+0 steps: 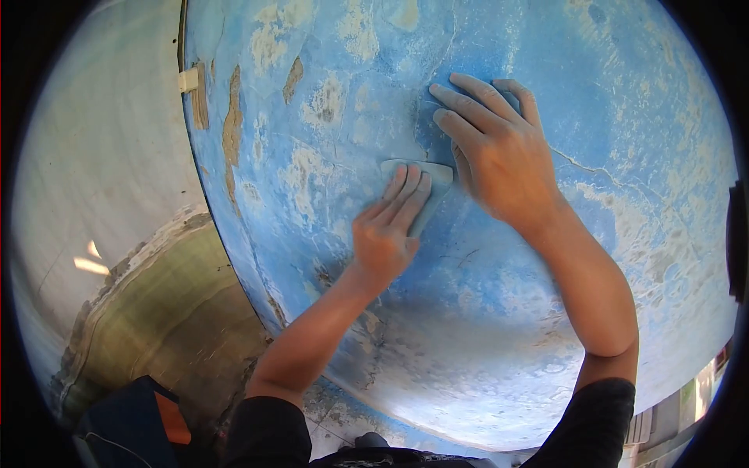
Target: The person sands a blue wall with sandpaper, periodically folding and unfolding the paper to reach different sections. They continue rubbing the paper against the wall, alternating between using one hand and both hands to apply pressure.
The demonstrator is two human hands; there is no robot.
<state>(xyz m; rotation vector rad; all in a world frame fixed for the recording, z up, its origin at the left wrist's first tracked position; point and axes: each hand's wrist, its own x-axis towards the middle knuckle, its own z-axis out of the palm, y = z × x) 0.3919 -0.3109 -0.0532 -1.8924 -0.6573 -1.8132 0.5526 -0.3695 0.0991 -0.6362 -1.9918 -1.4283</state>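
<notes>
A worn blue wall (515, 304) with peeling and whitish patches fills most of the view. My left hand (388, 226) presses a pale grey piece of sandpaper (438, 175) flat against it, the fingers lying over the sheet. The side of the sandpaper that faces the wall is hidden. Higher up and to the right, my right hand (499, 148) rests on the wall with its fingers spread and bent; nothing shows in it. Whitish dust coats the fingers of both hands. A fine crack (585, 166) runs rightward from near my right wrist.
Bare brownish strips (232, 129) show where paint has flaked off at the left. Past the wall's left edge is a pale wall (101, 132) with a greenish stained lower part. A dark blue and orange object (133, 425) stands at the lower left, beside tiled floor (328, 441).
</notes>
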